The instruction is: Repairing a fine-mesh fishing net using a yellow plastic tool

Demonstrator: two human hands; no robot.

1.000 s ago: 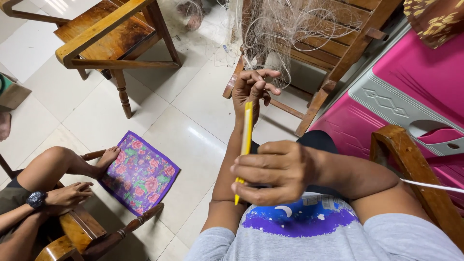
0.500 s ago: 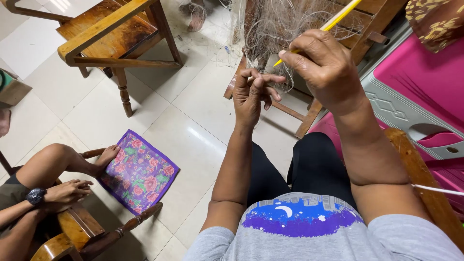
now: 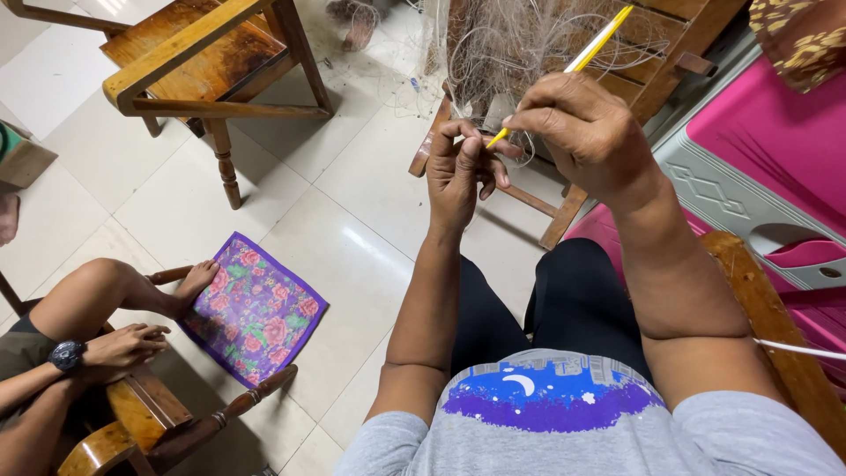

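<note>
My right hand [image 3: 586, 132] grips a thin yellow netting needle [image 3: 593, 46], its tip pointing down to my left hand [image 3: 460, 167]. My left hand is raised with the fingers pinched on fine strands of a pale fishing net [image 3: 515, 44]. The net hangs in a tangled bundle over the wooden chair [image 3: 652, 79] in front of me. Both hands meet just below the net. My legs in black trousers [image 3: 564, 300] lie underneath.
Another wooden chair [image 3: 203, 62] stands at the upper left on the tiled floor. A second person sits at the lower left, a foot [image 3: 194, 282] resting on a purple flowered cloth [image 3: 256, 313]. A pink and grey plastic chair [image 3: 758, 167] is on my right.
My right hand rose with the yellow needle from near my lap up to the net. It now sits beside the left hand, which stayed at the net.
</note>
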